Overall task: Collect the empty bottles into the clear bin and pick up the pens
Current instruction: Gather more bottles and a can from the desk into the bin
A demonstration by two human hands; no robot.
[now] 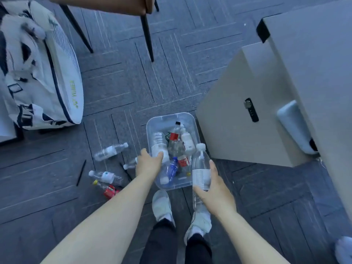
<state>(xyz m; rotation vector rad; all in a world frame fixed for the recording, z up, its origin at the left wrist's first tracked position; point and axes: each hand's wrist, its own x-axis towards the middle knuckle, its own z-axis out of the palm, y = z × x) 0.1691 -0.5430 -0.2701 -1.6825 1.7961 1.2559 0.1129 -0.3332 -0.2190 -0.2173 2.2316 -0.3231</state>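
Note:
The clear bin [187, 119] stands on the carpet just ahead of my feet and holds several empty bottles. My left hand [147, 163] grips its left wall, thumb inside, fingers outside. My right hand [215, 191] holds a clear white-capped bottle [200, 168] upright over the bin's right front corner. To the left of the bin, loose bottles lie on the floor: one clear [110, 150], one with a white label [105, 176], one with a red label [108, 189], and one partly hidden behind my left hand [130, 165]. Two black pens [81, 172] [125, 171] lie among them.
A grey locked cabinet [247, 115] stands right beside the bin on the right. A white sports bag [42, 77] sits at the far left. Black chair legs [147, 35] stand at the back. My shoes [162, 204] are just behind the bin.

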